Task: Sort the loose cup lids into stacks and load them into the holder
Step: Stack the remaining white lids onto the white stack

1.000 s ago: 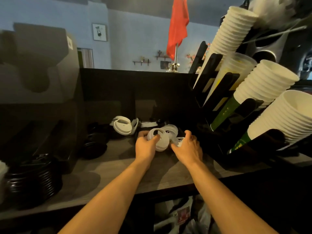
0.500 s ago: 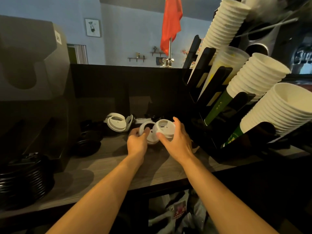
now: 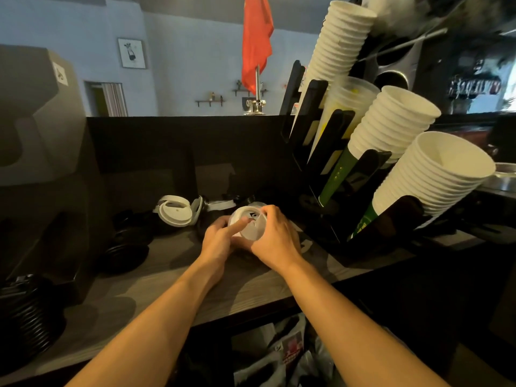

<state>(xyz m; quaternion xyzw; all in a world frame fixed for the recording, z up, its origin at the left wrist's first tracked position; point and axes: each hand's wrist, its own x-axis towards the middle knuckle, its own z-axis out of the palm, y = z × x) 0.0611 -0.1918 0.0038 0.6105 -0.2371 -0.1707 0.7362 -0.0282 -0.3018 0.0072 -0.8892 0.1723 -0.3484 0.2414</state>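
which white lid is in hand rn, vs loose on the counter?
The centre white lid, held between left hand and right hand; the other white lids lie untouched on the counter to its left.

Both my arms were stretched out in front of me, bare to well above the wrist. My left forearm came in from the lower left, my right forearm from the lower right, and they angled inward so my hands met in the middle. My left hand had its back up, thumb laid flat across the face of a white lid, with the other fingers curled round the far left side. My right hand sat just beside it, touching it, knuckles toward me, wrist fairly straight, fingers hooked over the lid's top right edge.
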